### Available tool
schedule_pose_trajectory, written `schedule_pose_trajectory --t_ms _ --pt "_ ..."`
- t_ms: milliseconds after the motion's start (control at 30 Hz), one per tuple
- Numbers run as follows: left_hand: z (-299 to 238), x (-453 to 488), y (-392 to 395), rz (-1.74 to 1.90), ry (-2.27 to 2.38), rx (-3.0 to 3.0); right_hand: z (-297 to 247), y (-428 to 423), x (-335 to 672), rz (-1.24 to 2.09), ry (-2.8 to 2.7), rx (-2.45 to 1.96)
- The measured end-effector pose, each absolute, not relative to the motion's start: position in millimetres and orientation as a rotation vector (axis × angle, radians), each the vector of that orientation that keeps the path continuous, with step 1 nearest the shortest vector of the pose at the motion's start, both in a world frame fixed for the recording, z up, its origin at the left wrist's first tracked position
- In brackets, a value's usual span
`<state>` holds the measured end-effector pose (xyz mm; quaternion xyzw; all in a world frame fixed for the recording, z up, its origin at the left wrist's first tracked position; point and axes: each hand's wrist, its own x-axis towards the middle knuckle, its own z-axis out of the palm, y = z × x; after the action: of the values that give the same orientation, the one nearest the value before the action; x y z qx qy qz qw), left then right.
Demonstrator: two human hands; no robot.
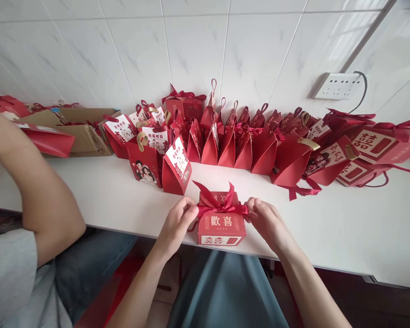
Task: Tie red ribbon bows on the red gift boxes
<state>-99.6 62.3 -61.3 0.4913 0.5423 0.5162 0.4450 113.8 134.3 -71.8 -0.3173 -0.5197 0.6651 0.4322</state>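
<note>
Red gift box (222, 230) sits on the worktop (362, 223) near the front edge, between the two hands, printed side facing the person. Red ribbon (222, 208) runs across its top, knotted in the middle; two pointed tails stick up on the far side. Left hand (178, 223): thumb and fingers pinch the ribbon at the box's left side. Right hand (268, 221): same pinch at the right side, ribbon pulled out straight between them.

Done: box folded shut, bow formed. Left, as a judgement: snugging and evening the bow; can't tell how tight the knot is. Looks near the end for this box.

Others look finished: bow-topped boxes at right (379, 141), one more at the back (185, 105), and peaked red boxes with loop handles (242, 152) lined up toward the wall. Co-worker's arm (46, 182) at far left, by an open cardboard carton (84, 145); contents hard to make out.
</note>
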Motion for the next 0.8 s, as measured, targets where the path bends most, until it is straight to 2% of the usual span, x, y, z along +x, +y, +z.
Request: schedule_pose_trajectory --t_ms 233,333,400,467,600,733,800 --pt "-53.1 -107.8 63.0 1.054 1.401 1.431 -62.6 126.5 114.6 1.354 -1.618 -0.978" --pt "-52.6 -108.5 75.4 1.327 1.589 1.521 -51.4 104.6 122.8 1.19 -1.687 -1.211" --pt "-50.8 -106.7 77.9 1.603 1.758 1.53 -45.6 91.3 132.6 1.247 -1.721 -1.233" --pt "-46.1 -101.9 72.7 1.695 1.785 1.564 -41.9 84.1 142.5 1.229 -1.715 -1.238" --pt "-33.0 -87.4 52.7 1.349 1.657 1.712 -41.3 91.4 150.9 0.943 -1.722 -1.273" --pt "-29.8 -82.6 51.3 1.187 1.581 1.759 -49.6 108.4 144.3 0.998 -1.895 -0.964" --pt "-32.5 -86.6 60.6 1.137 1.451 1.808 -53.7 110.8 140.0 1.033 -1.974 -0.943"
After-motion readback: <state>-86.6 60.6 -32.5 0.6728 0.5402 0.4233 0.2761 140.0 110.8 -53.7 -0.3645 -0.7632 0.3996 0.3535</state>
